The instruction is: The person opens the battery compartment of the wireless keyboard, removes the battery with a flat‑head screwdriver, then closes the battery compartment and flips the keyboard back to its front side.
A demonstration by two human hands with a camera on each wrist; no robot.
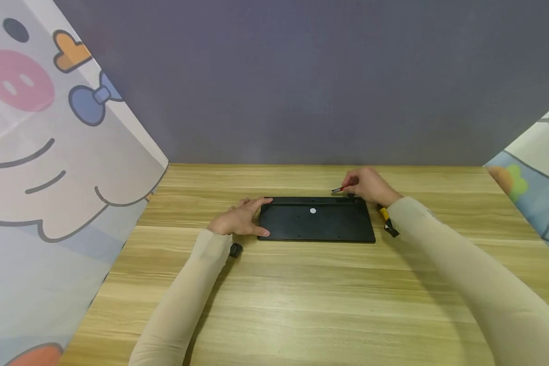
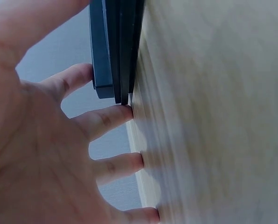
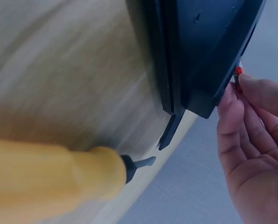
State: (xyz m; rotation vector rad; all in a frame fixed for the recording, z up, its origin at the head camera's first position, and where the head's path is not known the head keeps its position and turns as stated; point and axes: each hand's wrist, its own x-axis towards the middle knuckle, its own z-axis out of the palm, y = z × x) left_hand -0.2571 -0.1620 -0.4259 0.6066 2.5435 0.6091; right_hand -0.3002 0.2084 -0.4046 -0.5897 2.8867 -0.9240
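Note:
A black keyboard [image 1: 315,223] lies face down on the wooden table, a round white sticker on its underside. My left hand [image 1: 240,218] rests at its left end, thumb by the near corner and index finger by the far corner. In the left wrist view that hand's fingers [image 2: 111,119] are spread and fairly straight, some tips on the table. Beyond the keyboard's far edge, toward its right end, my right hand [image 1: 366,185] pinches a small red and black battery [image 1: 337,190]. The right wrist view shows the battery [image 3: 239,74] partly hidden by thumb and fingers.
A yellow-handled screwdriver [image 1: 384,213] lies just right of the keyboard, under the right wrist. Its metal blade [image 3: 146,162] shows in the right wrist view, near a thin black piece [image 3: 170,131] by the keyboard's end. A grey panel [image 1: 302,101] rises behind the table.

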